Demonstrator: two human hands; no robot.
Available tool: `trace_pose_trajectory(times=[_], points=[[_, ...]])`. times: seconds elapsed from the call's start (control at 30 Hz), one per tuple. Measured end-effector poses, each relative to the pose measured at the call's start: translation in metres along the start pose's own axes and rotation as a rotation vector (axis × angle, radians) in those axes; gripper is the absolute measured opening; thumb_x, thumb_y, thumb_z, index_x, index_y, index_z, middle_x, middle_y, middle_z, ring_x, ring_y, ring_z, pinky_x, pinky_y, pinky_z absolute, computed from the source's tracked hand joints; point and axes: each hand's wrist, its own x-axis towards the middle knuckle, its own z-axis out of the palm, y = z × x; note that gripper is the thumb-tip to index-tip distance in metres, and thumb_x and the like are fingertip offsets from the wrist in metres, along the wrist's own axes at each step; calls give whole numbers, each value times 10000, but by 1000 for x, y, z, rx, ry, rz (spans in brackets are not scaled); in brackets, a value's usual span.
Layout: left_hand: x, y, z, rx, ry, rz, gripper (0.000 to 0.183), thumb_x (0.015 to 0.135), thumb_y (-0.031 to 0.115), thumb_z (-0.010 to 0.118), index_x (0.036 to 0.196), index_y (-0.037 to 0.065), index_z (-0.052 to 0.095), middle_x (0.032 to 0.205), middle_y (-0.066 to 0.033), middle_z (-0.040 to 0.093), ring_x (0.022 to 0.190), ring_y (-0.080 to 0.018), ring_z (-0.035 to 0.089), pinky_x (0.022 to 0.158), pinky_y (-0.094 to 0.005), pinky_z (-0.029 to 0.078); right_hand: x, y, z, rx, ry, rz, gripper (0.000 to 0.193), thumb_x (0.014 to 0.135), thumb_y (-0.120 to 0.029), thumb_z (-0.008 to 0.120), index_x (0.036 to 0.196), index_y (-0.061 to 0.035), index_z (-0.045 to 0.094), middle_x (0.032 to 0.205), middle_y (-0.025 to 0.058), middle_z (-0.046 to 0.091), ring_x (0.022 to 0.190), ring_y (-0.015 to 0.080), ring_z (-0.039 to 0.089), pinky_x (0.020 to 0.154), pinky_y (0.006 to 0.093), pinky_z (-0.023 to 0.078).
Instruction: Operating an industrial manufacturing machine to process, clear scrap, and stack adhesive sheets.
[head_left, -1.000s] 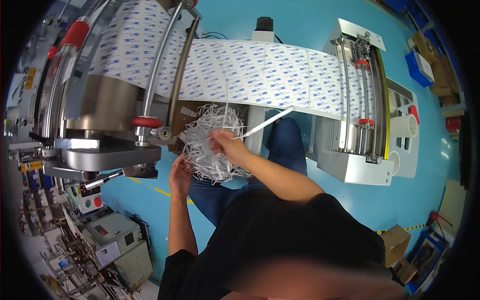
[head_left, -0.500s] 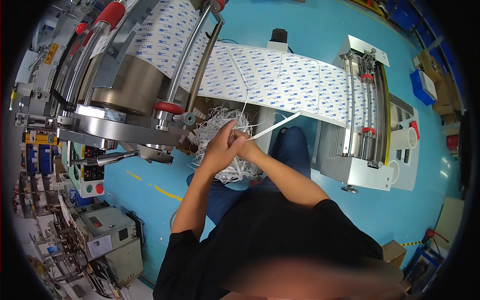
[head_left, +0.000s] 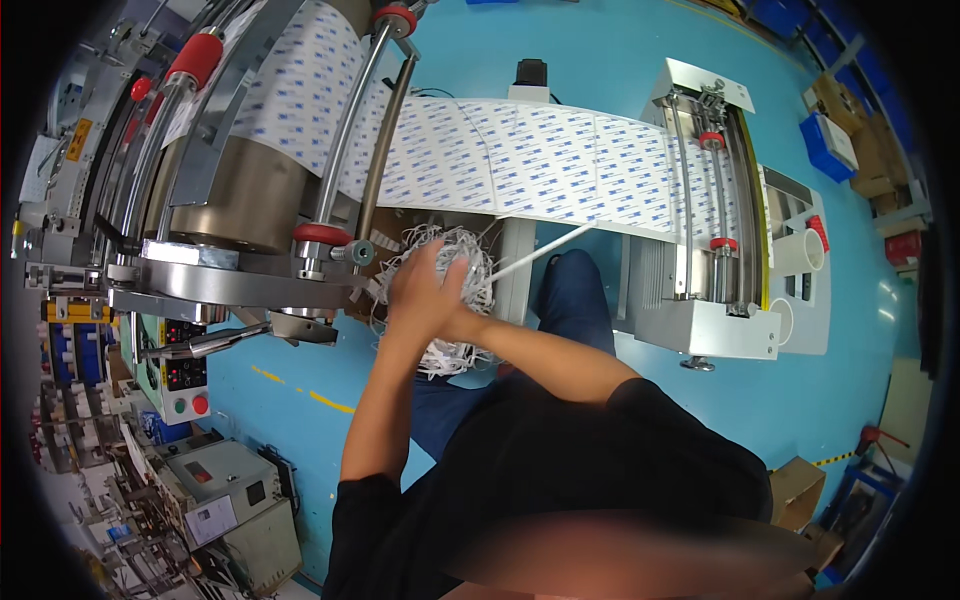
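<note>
My left hand (head_left: 420,295) is over a heap of tangled white strips (head_left: 465,255), its fingers stretched out and its thumb apart, slightly smeared by motion. Under and beside it lies my right hand (head_left: 459,324), whose fingers are mostly hidden by the left. A narrow white strip (head_left: 548,249) runs down from the near edge of a wide white web with blue print (head_left: 545,165) toward my hands. Its lower end disappears against the heap, so I cannot tell whether the right hand holds it.
At left stands a roller machine (head_left: 225,285) with a large metal drum and red collars. The web spans to a second roller unit (head_left: 710,325) at right. My knee (head_left: 580,290) is beneath the web's near edge. Cardboard boxes (head_left: 797,492) are on the blue floor.
My hands have come down and closer over the heap, the left now covering more of the right. A thin strand that rose from the hands to the web no longer shows. The view has shifted slightly.
</note>
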Motion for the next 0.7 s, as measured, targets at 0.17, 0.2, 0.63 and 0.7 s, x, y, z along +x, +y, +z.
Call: trace_pose_trajectory(times=[0.17,0.2,0.63,0.7], points=[[46,-21,27,-435,-303,-287,352,952,321,540,1082,7,632,821,-83,659,681,-169,628,635,-307,507,0,-19,47,-433,-250,-95,258,883,-149,556,1127,-84,610,1162,163,639,1040,330,622,870,402,489],[53,-11,17,-547,-360,-405,363,946,322,534,1053,-5,651,805,-103,665,695,-183,638,667,-315,510,2,-42,45,-532,-408,-46,271,872,-171,566,1126,-91,613,1174,162,634,1047,337,617,868,411,489],[3,-86,25,-721,-156,-428,307,1005,326,473,906,72,613,580,93,355,487,-12,293,444,-217,215,-46,42,-83,328,124,590,630,755,-34,746,1336,-3,504,1149,106,620,992,206,599,882,314,477],[0,-88,25,-770,-152,-496,315,1010,329,472,906,69,614,585,101,342,490,-6,278,449,-205,210,-55,49,-108,647,83,506,652,766,-43,730,1365,-23,473,1233,112,577,1067,214,577,944,338,455]])
